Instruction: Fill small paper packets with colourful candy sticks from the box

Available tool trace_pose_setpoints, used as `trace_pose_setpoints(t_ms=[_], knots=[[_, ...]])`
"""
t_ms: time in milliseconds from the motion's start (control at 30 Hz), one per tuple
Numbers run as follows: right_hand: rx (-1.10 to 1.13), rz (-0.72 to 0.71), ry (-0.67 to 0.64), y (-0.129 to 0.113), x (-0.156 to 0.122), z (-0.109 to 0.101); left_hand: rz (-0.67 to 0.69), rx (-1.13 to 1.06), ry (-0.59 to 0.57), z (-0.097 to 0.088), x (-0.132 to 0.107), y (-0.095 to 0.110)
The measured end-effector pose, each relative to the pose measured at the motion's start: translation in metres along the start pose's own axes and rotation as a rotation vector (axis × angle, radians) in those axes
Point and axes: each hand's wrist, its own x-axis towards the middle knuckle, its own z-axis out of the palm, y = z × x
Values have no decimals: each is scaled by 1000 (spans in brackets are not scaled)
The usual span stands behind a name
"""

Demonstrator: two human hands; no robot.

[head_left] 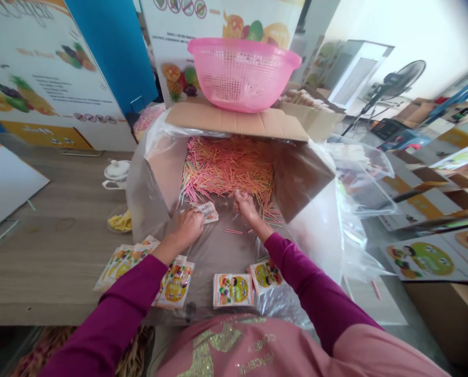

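My left hand point(187, 226) is closed around a small printed packet point(208, 211), held flat over the clear plastic liner point(147, 173) of a cardboard box. My right hand point(245, 205) is pinched at the near edge of a big heap of thin pink, yellow and green sticks point(228, 166) lying inside the box. A few loose sticks lie by my right wrist. Several printed packets point(233, 289) with cartoon pictures lie on the plastic in front of me, and more point(118, 264) are fanned out by my left forearm.
A pink plastic basket point(242, 72) sits on the box's folded flap point(234, 121). A white lidded cup point(116, 173) and a small dish of yellow bits point(120, 221) stand on the wooden table point(57, 246). Printed boards lean behind; boxes and a fan are at right.
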Motion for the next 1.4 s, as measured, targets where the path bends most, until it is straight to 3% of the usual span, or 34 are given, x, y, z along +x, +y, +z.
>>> trace_pose_setpoints(t_ms=[100,200,400,500,733,900,1000,1133,1400], knots=[[-130,-47,-83,11,-10,-1,-40,6,4,-1,4,2],[-299,-70,-140,2,-17,-7,-42,8,5,2,4,3],[-1459,-143,-511,-36,-61,-17,7,-25,35,13,-4,2],[-1746,-95,-593,-33,-86,-9,-5,-56,54,15,-2,0],[-1928,-163,-718,-23,-94,7,-38,-137,148,4,-4,-8],[-1957,-314,-785,-27,-100,0,-1,-99,357,-2,-40,-12],[-1942,-398,-843,-22,-101,-1,62,-51,397,1,-69,-4],[-1872,-552,-964,-19,-88,6,68,-60,322,7,-94,17],[-1878,-489,-1101,-39,-67,12,-46,-33,-16,10,-98,37]])
